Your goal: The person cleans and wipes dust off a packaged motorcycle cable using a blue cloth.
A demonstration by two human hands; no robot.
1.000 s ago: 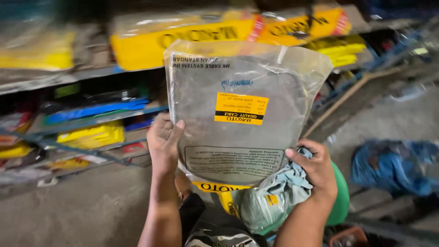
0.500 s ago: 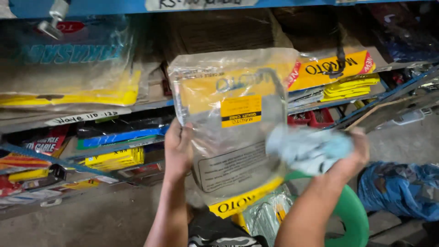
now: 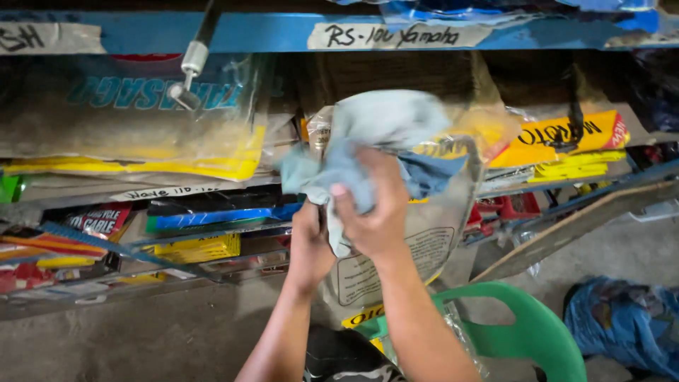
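Note:
My left hand [image 3: 309,244] grips the left edge of a clear plastic packet [image 3: 431,233] with a yellow label and a printed card inside, held upright in front of the shelves. My right hand [image 3: 373,209] is closed on a pale blue-grey cloth [image 3: 368,134] and presses it against the upper front of the packet. The cloth covers most of the packet's top half. The packet's lower part and a yellow strip show below my wrists.
Metal shelves [image 3: 212,32] with blue edges hold many flat packets in yellow, blue and red. A green plastic chair [image 3: 527,332] stands below my arms. A blue bag [image 3: 622,322] lies on the concrete floor at right. A wooden plank [image 3: 566,230] leans at right.
My right hand with the cloth has moved left and up, from beside the packet onto its upper front. The view has tilted up toward the shelves.

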